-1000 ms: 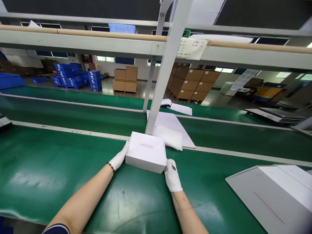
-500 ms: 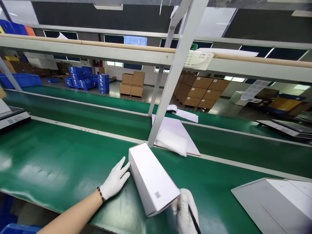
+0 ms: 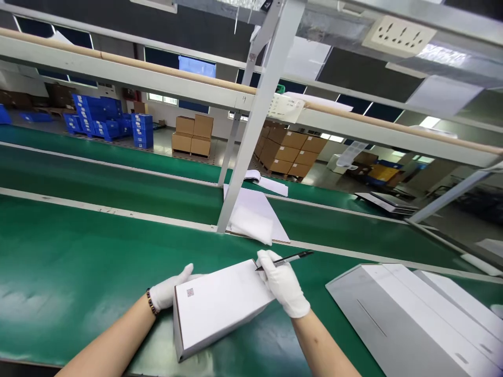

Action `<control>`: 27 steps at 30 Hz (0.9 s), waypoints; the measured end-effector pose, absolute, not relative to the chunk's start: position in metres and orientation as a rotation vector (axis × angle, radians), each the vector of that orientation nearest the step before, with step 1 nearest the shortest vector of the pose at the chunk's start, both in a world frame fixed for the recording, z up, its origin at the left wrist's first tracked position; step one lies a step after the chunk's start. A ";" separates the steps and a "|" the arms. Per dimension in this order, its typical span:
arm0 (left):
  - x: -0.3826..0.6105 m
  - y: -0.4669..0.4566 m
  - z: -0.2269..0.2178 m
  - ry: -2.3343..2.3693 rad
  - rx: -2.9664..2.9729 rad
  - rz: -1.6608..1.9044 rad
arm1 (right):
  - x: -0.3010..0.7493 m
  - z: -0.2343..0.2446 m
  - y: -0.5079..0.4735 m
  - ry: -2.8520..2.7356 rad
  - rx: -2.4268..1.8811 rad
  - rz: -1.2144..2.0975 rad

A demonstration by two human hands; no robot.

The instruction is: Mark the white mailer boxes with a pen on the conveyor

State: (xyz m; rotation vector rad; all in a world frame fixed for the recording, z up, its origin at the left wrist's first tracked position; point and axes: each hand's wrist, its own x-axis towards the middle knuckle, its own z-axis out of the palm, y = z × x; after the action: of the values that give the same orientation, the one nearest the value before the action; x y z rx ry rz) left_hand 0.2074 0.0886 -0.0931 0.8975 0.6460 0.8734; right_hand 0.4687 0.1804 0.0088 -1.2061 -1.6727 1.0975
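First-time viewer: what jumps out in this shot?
A white box tipped on the green belt at bottom centre, with a small code mark near its left corner. The gloved left hand steadies its far-left side, while the gloved right hand rests on its top right corner holding a black pen. A stack of white boxes lies at lower right.

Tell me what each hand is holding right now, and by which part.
The right hand grips a black pen near its writing tip, over the white box. The left hand steadies that box at its far left edge.
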 end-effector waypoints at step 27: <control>0.203 0.053 -0.069 0.694 1.351 0.819 | 0.473 0.017 0.175 -1.575 -1.224 0.816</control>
State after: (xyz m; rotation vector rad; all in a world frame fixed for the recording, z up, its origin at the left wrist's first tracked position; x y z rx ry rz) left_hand 0.2025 0.0529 -0.0686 1.3509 0.6935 0.8186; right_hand 0.4735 0.1746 0.0173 -1.2244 -1.5753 0.8163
